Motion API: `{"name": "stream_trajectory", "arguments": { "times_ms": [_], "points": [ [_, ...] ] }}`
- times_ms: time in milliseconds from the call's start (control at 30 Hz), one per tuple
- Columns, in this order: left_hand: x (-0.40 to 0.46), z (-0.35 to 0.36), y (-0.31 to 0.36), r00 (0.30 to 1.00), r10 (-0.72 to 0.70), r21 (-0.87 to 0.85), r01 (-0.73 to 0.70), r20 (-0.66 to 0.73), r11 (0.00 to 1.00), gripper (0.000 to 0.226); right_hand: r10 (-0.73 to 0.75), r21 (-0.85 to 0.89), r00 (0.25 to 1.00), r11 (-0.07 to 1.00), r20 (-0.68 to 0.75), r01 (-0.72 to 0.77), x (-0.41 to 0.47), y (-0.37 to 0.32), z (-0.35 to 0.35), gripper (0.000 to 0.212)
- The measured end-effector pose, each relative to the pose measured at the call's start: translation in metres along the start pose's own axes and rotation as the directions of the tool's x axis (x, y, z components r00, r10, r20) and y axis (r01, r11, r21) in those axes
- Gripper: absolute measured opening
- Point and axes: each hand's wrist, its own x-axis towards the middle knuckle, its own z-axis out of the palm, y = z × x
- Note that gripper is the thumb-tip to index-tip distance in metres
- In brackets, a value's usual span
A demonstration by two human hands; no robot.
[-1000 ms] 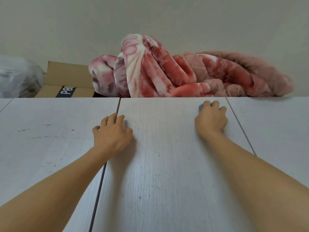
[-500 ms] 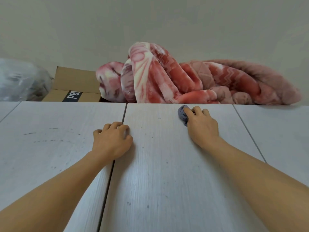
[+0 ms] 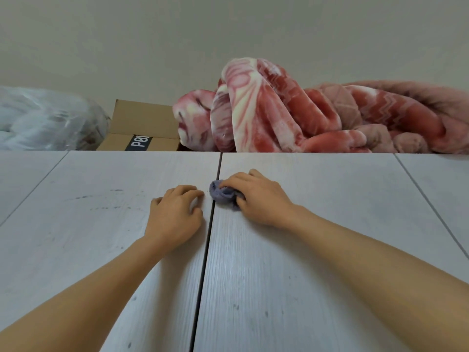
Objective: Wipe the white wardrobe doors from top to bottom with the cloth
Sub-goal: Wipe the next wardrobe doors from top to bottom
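Observation:
I look up at the white wood-grain wardrobe doors (image 3: 317,250). My right hand (image 3: 256,196) grips a small bunched grey-blue cloth (image 3: 222,194) and presses it on the right door near its top, at the dark seam (image 3: 209,237) between two doors. My left hand (image 3: 175,214) rests on the left door (image 3: 88,237) just beside the seam, fingers curled against the panel, holding nothing. The two hands are a few centimetres apart. Dark smudges mark the left door to the left of my left hand.
On top of the wardrobe lie a red and pink blanket (image 3: 317,115), a cardboard box (image 3: 142,128) and a clear plastic bag (image 3: 43,120) at the left. Another door seam (image 3: 431,209) runs at the right. The ceiling is above.
My right hand slid the cloth leftward across the top of the right door, from near its right side to the seam. My left hand stayed by the seam.

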Motion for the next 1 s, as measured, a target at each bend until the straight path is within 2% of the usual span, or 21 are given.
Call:
{"name": "stream_trajectory", "arguments": {
  "times_ms": [67, 133, 200, 333, 433, 500, 533, 600, 667, 733, 800, 867, 933, 1000],
  "points": [
    [0.002, -0.003, -0.004, 1.0, 0.017, -0.022, -0.017, 0.007, 1.0, 0.04, 0.175, 0.04, 0.984, 0.984, -0.04, -0.173, 0.018, 0.014, -0.007, 0.034],
    [0.004, -0.007, -0.006, 0.999, 0.037, -0.008, -0.037, 0.037, 0.999, 0.041, 0.251, -0.006, 0.965, 0.968, -0.073, -0.252, 0.029, 0.015, -0.005, 0.037],
    [0.005, -0.009, -0.008, 0.993, 0.079, 0.059, -0.084, 0.084, 0.995, 0.043, 0.185, -0.039, 0.98, 0.981, -0.079, -0.188, 0.024, 0.005, 0.002, 0.04],
    [0.005, -0.019, -0.015, 0.983, 0.128, 0.167, -0.149, 0.131, 0.975, 0.041, -0.019, 0.101, 0.999, 0.995, -0.035, 0.022, -0.025, -0.02, 0.01, 0.036],
    [0.001, -0.028, -0.02, 0.988, 0.085, 0.171, -0.106, 0.127, 0.98, 0.038, -0.206, 0.182, 0.977, 0.964, 0.051, 0.194, -0.059, -0.042, 0.012, 0.034],
    [-0.006, -0.028, -0.017, 0.99, 0.046, 0.168, -0.068, 0.132, 0.984, 0.037, -0.227, 0.146, 0.969, 0.966, 0.095, 0.212, -0.062, -0.039, 0.007, 0.034],
    [-0.01, -0.027, -0.013, 0.991, 0.034, 0.163, -0.056, 0.13, 0.985, 0.036, -0.164, 0.103, 0.982, 0.983, 0.096, 0.154, -0.055, -0.03, 0.002, 0.035],
    [-0.017, -0.025, -0.003, 0.994, 0.028, 0.129, -0.042, 0.108, 0.991, 0.035, 0.072, 0.026, 0.997, 0.997, 0.009, -0.072, -0.035, -0.005, -0.008, 0.035],
    [-0.024, -0.021, 0.007, 0.994, 0.031, 0.075, -0.038, 0.101, 0.996, 0.036, 0.328, 0.041, 0.941, 0.944, -0.084, -0.326, -0.024, 0.016, -0.014, 0.036],
    [-0.03, -0.017, 0.015, 0.994, 0.02, 0.04, -0.025, 0.108, 0.999, 0.037, 0.397, 0.09, 0.911, 0.917, -0.11, -0.388, -0.031, 0.016, -0.013, 0.039],
    [-0.033, -0.014, 0.016, 0.995, -0.021, 0.006, 0.02, 0.093, 1.0, 0.035, 0.242, 0.126, 0.968, 0.964, -0.063, -0.233, -0.055, -0.001, -0.008, 0.042],
    [-0.036, -0.013, 0.018, 0.994, -0.075, -0.039, 0.078, 0.08, 0.996, 0.033, -0.027, 0.185, 0.998, 0.983, 0.063, 0.015, -0.094, -0.023, -0.003, 0.039],
    [-0.038, -0.012, 0.021, 0.99, -0.106, -0.054, 0.111, 0.089, 0.992, 0.034, -0.307, 0.226, 0.934, 0.938, 0.182, 0.264, -0.129, -0.04, 0.0, 0.036],
    [-0.043, -0.012, 0.027, 0.988, -0.118, -0.041, 0.123, 0.104, 0.992, 0.037, -0.427, 0.23, 0.878, 0.896, 0.215, 0.38, -0.146, -0.039, -0.001, 0.038]
  ]
}}
